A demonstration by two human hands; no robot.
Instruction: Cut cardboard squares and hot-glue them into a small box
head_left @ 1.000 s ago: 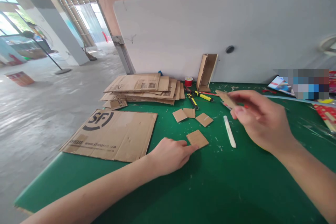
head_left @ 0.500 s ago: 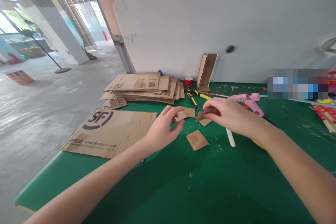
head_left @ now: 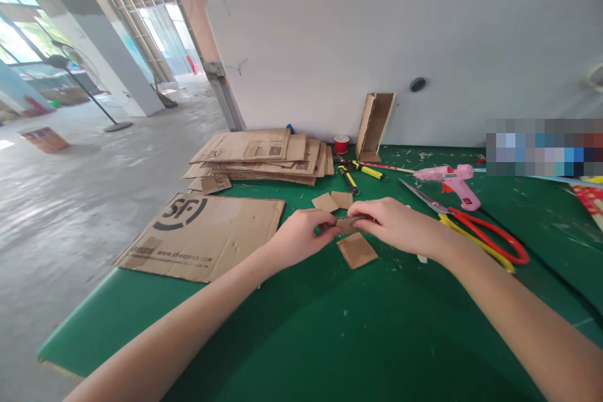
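Between my two hands is a small piece of cardboard (head_left: 347,225), held edge-up above the green table. My left hand (head_left: 301,235) pinches its left end and my right hand (head_left: 384,220) grips its right end. Just below it, a square cardboard piece (head_left: 358,251) lies flat on the table. Beyond my fingers rest two more small cardboard pieces, one at the left (head_left: 325,202) and one at the right (head_left: 342,200). Part of the held piece is hidden by my fingers.
A large cardboard sheet (head_left: 221,232) lies left, with stacked cardboard (head_left: 249,147) behind it. Scissors (head_left: 490,232) and a pink glue gun (head_left: 445,177) are at the right. Yellow-black pliers (head_left: 348,179), a red spool (head_left: 341,144) and an upright cardboard channel (head_left: 375,125) stand or lie farther back.
My right hand has brought the cardboard piece left and down, and my left hand has closed on its other end. The scissors are now uncovered.
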